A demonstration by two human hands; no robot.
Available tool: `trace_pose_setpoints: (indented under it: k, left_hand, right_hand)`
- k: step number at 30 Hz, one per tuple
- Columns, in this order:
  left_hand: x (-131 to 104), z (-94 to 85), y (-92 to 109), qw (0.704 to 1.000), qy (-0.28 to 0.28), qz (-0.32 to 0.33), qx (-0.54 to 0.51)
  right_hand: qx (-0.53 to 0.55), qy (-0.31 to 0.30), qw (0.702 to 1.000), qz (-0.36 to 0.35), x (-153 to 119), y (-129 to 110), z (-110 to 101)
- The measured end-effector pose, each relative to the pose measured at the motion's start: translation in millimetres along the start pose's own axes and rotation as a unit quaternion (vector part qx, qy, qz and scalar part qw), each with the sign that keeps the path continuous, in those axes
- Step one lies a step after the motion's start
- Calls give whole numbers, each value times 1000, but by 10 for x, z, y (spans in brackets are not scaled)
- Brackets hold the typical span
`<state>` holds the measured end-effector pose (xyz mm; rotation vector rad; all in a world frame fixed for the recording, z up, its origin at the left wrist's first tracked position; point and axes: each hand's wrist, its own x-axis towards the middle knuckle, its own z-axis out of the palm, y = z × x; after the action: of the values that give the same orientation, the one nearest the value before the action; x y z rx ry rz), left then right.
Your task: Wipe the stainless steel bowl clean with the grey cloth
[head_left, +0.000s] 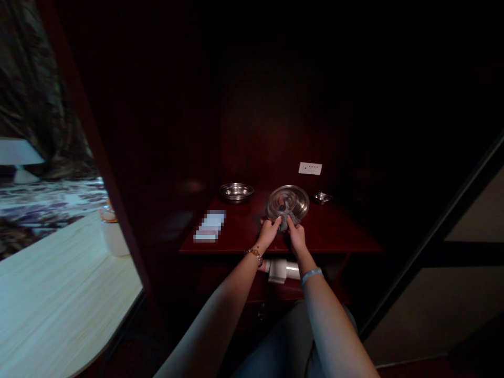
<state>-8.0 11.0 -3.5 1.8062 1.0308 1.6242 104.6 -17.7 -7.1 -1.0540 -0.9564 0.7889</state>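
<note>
A round metal lid or dish (293, 197) is held tilted above the dark red shelf (334, 231). Against its near edge is a bunched grey cloth (286, 219), pinched between both hands. My left hand (269, 232) is closed on the cloth and the left part of the rim, its thumb pointing up. On the right side, my right hand (296, 233) is closed on the cloth, thumb up as well. The fingers beneath the metal piece are hidden.
Metal bowls (236, 193) sit at the shelf's back left, a small metal dish (322, 198) at the right. A blurred white card (210, 226) lies at the left. Below is a white roll-like object (279, 270). A pale table (59, 294) stands left, beyond the cabinet's side panel.
</note>
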Motion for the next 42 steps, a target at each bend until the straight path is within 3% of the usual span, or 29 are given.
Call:
trace_pose_setpoints:
  k: [6, 19, 26, 32, 42]
  left_hand:
    - [16, 6, -15, 998, 34, -36, -40]
    - [14, -44, 35, 994, 83, -22, -65]
    - [-14, 2, -1, 998, 48, -31, 17]
    - [-21, 49, -18, 996, -53, 19, 66]
    - [6, 19, 38, 1000, 19, 8, 4]
  right_hand:
    - [-14, 11, 1000, -4, 15, 23, 0]
    - [-31, 4, 999, -17, 12, 40, 10]
    - [34, 36, 999, -10, 55, 74, -14]
    - [48, 36, 998, 0, 75, 88, -22]
    - [-3, 2, 1000, 5, -4, -12, 1]
